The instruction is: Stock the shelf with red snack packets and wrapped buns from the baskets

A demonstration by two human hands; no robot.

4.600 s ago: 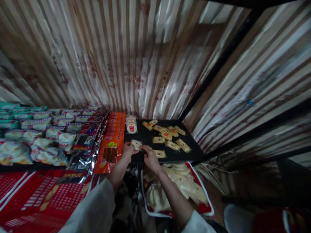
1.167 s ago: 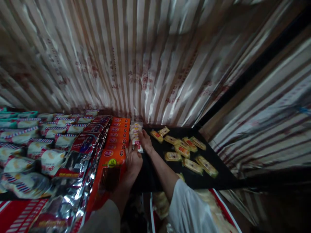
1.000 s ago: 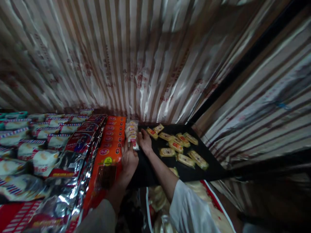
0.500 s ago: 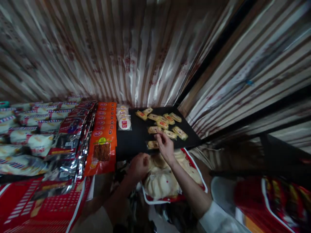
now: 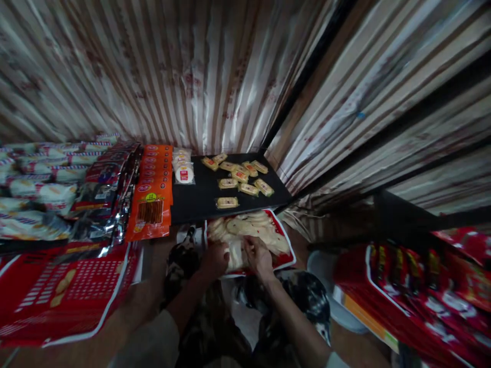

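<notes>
Both hands are low over a red basket with a white rim [image 5: 292, 254], full of pale packaged food [image 5: 264, 227] in clear wrapping. My left hand [image 5: 215, 259] is at the basket's near left, its fingers curled closed. My right hand [image 5: 260, 258] reaches in from the right with thumb and fingers pinched together. Between them lies a whitish, shiny packet [image 5: 235, 255]; I cannot tell whether either hand grips it. Beyond the basket, small yellow wrapped cakes [image 5: 240, 176] lie scattered on a black shelf [image 5: 195, 204], with a single cake [image 5: 227, 202] nearest the front edge.
On the shelf's left are round white packets [image 5: 184, 174], orange snack bags [image 5: 149, 209], dark foil packs [image 5: 102, 189] and white bagged goods [image 5: 57, 197]. A red basket [image 5: 88, 306] stands below left. Red packets [image 5: 406, 276] fill another at right. A striped curtain [image 5: 199, 76] hangs behind.
My right hand has moved from the front cakes on the shelf down into the basket, leaving the front cake in full view. My left hand has also lowered, and the view has shifted.
</notes>
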